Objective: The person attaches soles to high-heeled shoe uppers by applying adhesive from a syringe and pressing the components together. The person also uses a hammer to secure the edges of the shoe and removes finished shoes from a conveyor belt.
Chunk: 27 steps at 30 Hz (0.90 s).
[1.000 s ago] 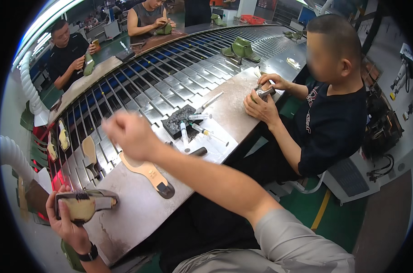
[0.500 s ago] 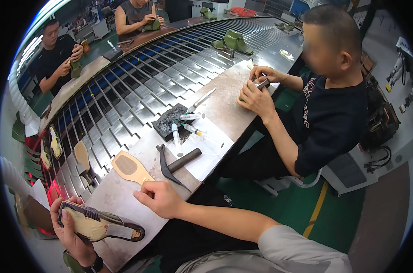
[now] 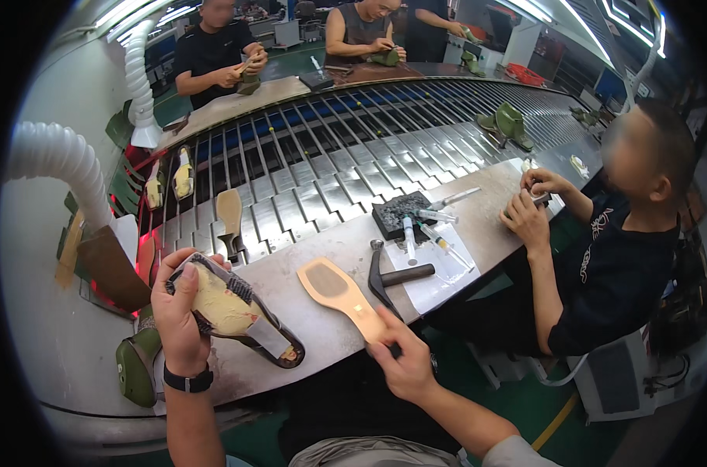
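My left hand point(image 3: 184, 331) is wrapped round a shoe upper on a last point(image 3: 229, 307), held with its underside up. That underside shows a cream, glue-like layer, dark edges and a pale strip towards the narrow end. My right hand point(image 3: 408, 364) pinches the narrow end of a tan shoe sole point(image 3: 330, 286), which lies along the worktable point(image 3: 283, 261) and has a darker oval patch on its wide part. To the right of the sole rests a hammer point(image 3: 408, 275) with a curved head and a dark handle.
Several syringes point(image 3: 409, 240) lean on a black block point(image 3: 392, 218) beside white paper. Another sole point(image 3: 229, 212) and two cream-bottomed pieces point(image 3: 184, 175) lie on the roller conveyor point(image 3: 307, 167). A green shoe point(image 3: 135, 366) sits left. A co-worker point(image 3: 626, 257) works at right; others work across.
The view has swung up and left. My right hand, earlier loosely curled near the sole's narrow end, now grips that end. The shoe upper stays in my left hand.
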Each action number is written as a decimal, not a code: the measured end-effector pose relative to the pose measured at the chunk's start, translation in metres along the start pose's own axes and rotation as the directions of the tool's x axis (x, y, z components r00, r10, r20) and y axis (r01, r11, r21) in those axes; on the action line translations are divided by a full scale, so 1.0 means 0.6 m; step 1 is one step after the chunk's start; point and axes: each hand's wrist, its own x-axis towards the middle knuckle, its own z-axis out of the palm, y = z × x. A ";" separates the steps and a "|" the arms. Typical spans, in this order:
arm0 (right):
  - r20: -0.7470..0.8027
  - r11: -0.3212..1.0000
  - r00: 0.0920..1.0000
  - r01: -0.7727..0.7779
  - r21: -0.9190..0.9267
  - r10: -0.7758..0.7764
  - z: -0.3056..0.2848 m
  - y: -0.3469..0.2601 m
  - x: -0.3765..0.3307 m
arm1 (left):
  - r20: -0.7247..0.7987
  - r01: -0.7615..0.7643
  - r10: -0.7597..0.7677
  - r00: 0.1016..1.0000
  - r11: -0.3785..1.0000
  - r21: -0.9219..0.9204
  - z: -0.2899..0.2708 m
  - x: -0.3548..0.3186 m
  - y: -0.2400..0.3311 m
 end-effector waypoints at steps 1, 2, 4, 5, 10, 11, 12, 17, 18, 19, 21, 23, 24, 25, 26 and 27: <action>-0.002 0.992 1.000 -0.027 0.120 0.027 -0.017 0.003 -0.036 | 0.007 -0.015 0.015 1.000 1.000 0.004 0.000 -0.005 0.003; -0.003 0.970 0.999 -0.052 0.236 0.054 -0.031 0.012 -0.070 | -0.003 -0.024 0.024 1.000 1.000 0.001 0.002 -0.008 0.006; 0.132 0.692 0.923 -0.361 0.626 0.362 -0.049 0.016 -0.130 | 0.042 -0.024 0.025 0.999 1.000 -0.013 0.005 -0.020 0.014; 0.196 0.535 0.891 -0.409 0.739 0.410 -0.055 0.005 -0.143 | 0.042 -0.036 0.037 0.998 0.999 -0.008 0.008 -0.022 0.016; 0.644 0.313 0.592 -0.805 0.504 0.484 0.031 0.021 -0.067 | 0.104 0.012 -0.017 0.994 0.998 0.054 0.041 -0.022 0.019; 0.561 0.428 0.661 -0.750 0.504 0.499 0.044 0.030 -0.063 | 0.149 0.051 -0.058 0.987 0.997 0.056 0.044 -0.020 0.024; 0.476 0.535 0.726 -0.687 0.491 0.496 0.060 0.038 -0.061 | 0.192 0.091 -0.101 0.976 0.994 0.062 0.048 -0.017 0.030; 0.254 0.633 0.929 -0.370 0.680 0.270 0.030 -0.070 -0.009 | 0.298 0.122 -0.106 0.949 0.992 -0.035 0.046 -0.015 0.031; 0.228 0.642 0.950 -0.311 0.700 0.211 0.029 -0.081 0.003 | 0.315 0.121 -0.099 0.944 0.991 -0.051 0.046 -0.012 0.019; 0.185 0.721 0.978 -0.196 0.665 0.095 0.036 -0.078 0.011 | 0.332 0.100 -0.076 0.940 0.993 -0.056 0.039 -0.007 0.013; 0.207 0.708 0.977 -0.188 0.680 0.060 0.042 -0.122 0.035 | 0.299 0.096 -0.051 0.953 0.986 -0.139 0.037 -0.002 0.004; 0.166 0.729 0.985 -0.148 0.669 0.047 0.050 -0.163 0.054 | 0.267 0.091 -0.028 0.963 0.970 -0.225 0.033 0.005 -0.005; 0.174 0.731 0.983 -0.156 0.664 0.052 0.052 -0.167 0.061 | 0.291 0.138 -0.061 0.955 0.958 -0.250 0.030 0.011 -0.008; 0.161 0.734 0.984 -0.163 0.659 0.074 0.055 -0.168 0.069 | 0.307 0.176 -0.089 0.948 0.947 -0.267 0.022 0.016 -0.006; 0.149 0.736 0.984 -0.171 0.655 0.096 0.059 -0.170 0.078 | 0.322 0.212 -0.116 0.940 0.935 -0.284 0.012 0.022 -0.003; 0.151 0.740 0.983 -0.180 0.647 0.108 0.064 -0.175 0.087 | 0.368 0.258 -0.143 0.919 0.923 -0.287 0.001 0.031 0.000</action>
